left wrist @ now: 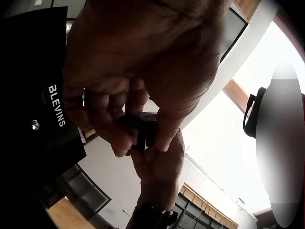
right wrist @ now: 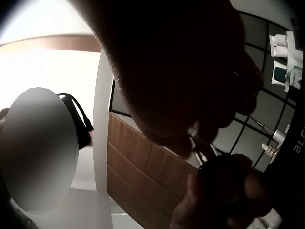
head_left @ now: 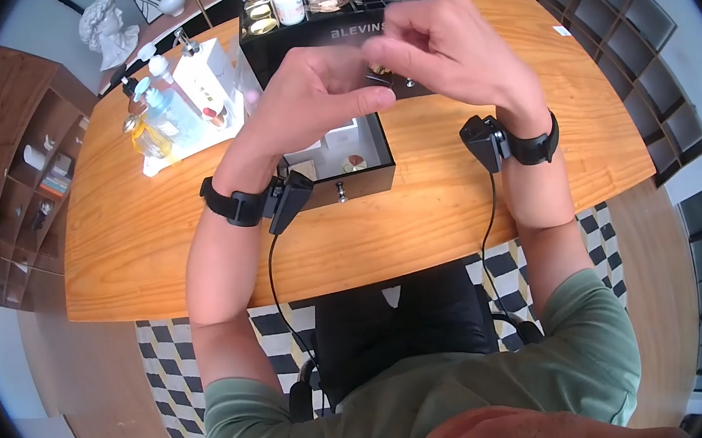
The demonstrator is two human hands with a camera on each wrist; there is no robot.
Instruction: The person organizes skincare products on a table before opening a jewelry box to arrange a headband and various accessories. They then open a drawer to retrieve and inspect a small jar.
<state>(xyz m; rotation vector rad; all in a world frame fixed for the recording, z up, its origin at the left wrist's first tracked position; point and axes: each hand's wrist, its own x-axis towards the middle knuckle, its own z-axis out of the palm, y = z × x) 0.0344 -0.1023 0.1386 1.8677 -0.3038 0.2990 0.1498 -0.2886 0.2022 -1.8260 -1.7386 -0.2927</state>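
Observation:
Close in front of the black organizer [head_left: 290, 47], both hands meet at a small dark, box-like thing [left wrist: 140, 130]. My left hand [head_left: 311, 86] grips it between thumb and fingers. My right hand [head_left: 453, 50] is at its other side, its thumb and fingers curled in. In the right wrist view, a thin light-coloured piece [right wrist: 196, 153] shows between the right fingertips and the dark thing [right wrist: 224, 176]. Gold-coloured detail shows by the fingertips in the head view. What exactly the small thing is, I cannot tell. Below the hands, the organizer's drawer [head_left: 368, 181] is pulled out.
Small white boxes and a round item [head_left: 354, 163] lie in the drawer. Bottles and cosmetics [head_left: 288, 1] stand on the organizer. Left of it, a white tray [head_left: 159, 164] holds pump bottles [head_left: 164, 110] and a lipstick [head_left: 215, 118]. Cables run down from both wrist cameras over the wooden table [head_left: 453, 217].

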